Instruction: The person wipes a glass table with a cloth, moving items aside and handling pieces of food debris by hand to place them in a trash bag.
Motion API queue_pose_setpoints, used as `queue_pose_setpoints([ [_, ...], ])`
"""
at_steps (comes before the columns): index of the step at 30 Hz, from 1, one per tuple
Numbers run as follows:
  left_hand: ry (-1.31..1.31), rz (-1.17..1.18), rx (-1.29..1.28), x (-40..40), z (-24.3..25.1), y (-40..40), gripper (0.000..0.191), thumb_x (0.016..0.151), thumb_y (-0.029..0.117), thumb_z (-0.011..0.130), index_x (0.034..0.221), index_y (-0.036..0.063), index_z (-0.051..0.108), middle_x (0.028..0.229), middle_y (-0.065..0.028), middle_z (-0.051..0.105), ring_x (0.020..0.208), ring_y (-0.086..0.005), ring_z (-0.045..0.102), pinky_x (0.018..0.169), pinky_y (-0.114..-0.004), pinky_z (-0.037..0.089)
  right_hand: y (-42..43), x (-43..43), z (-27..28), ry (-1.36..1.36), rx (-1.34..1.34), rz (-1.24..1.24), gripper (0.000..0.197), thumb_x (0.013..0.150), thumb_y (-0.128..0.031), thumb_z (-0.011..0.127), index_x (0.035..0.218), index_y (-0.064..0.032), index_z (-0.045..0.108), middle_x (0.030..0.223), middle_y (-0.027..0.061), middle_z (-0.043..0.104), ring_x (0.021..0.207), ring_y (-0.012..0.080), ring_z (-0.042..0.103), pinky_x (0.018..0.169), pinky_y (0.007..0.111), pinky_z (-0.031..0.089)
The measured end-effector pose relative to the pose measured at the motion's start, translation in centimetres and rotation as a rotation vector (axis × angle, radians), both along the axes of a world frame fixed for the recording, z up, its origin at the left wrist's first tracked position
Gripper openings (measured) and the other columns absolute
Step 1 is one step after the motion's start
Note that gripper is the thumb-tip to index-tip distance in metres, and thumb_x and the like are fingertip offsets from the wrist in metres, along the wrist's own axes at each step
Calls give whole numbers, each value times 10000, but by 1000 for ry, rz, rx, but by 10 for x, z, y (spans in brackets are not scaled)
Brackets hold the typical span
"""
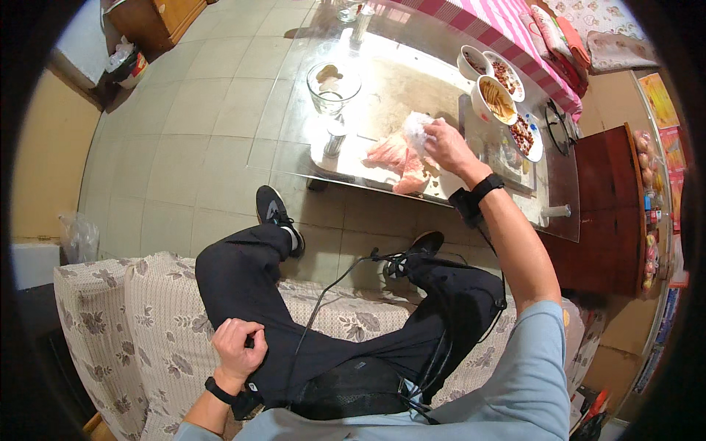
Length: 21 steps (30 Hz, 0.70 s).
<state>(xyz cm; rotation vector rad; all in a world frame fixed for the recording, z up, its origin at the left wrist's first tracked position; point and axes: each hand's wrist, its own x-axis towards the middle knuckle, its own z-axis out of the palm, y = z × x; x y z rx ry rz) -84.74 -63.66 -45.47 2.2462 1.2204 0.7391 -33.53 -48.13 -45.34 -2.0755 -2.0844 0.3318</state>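
Observation:
My right hand (449, 146) reaches over the glass tabletop with its fingers closed on a crumpled white tissue or thin plastic (417, 128). Just beneath and left of it, a pink cloth (397, 160) lies bunched near the table's front edge, with small brown bits beside it. Curled on my left thigh is my left hand (239, 344), with no object visible in it. To the right hand's upper right stand a bowl of yellowish strips (493, 102), a second bowl (473, 62) with dark contents, and plates of reddish-brown pieces (527, 135). A glass bowl (333, 88) stands farther left on the tabletop.
The glass table (276, 132) has metal-looking legs and a lower shelf. A dark wooden cabinet (606, 209) adjoins its right side; a pink striped cloth (469, 16) lies beyond. Black cables (325, 292) cross my legs. I sit on a flower-patterned sofa (160, 308). A bin (127, 66) stands far left.

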Motion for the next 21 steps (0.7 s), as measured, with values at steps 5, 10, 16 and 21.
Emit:
queue_pose_setpoints([
  [5, -23, 1, 9, 0, -5, 0, 154, 642, -14, 639, 742, 83, 575, 632, -51, 545, 544, -221, 516, 508, -328, 406, 36, -13, -2, 89, 44, 38, 263, 820, -133, 565, 1041, 3, 611, 1005, 239, 583, 977, 396, 558, 862, 426, 453],
  [10, -18, 20, 16, 0, -4, 1, 159, 640, -19, 637, 743, 84, 573, 629, -51, 542, 539, -223, 514, 508, -329, 406, 61, -53, -4, 134, -13, 218, 240, 815, -104, 542, 1018, -15, 635, 986, 226, 612, 917, 378, 588, 815, 413, 480],
  [16, -6, 43, 21, -1, -4, 0, 160, 640, -22, 635, 741, 85, 570, 624, -50, 539, 533, -225, 509, 502, -327, 400, 25, -62, 7, 61, 43, 423, 209, 716, -26, 525, 861, -25, 675, 883, 161, 619, 907, 317, 586, 775, 390, 484],
  [21, -29, 35, 29, -1, -6, 1, 157, 643, -22, 634, 739, 85, 570, 618, -50, 532, 525, -227, 501, 492, -331, 393, -1, -40, 11, 59, -22, 329, 202, 722, -30, 539, 875, -8, 670, 854, 170, 600, 864, 348, 585, 780, 408, 481],
])
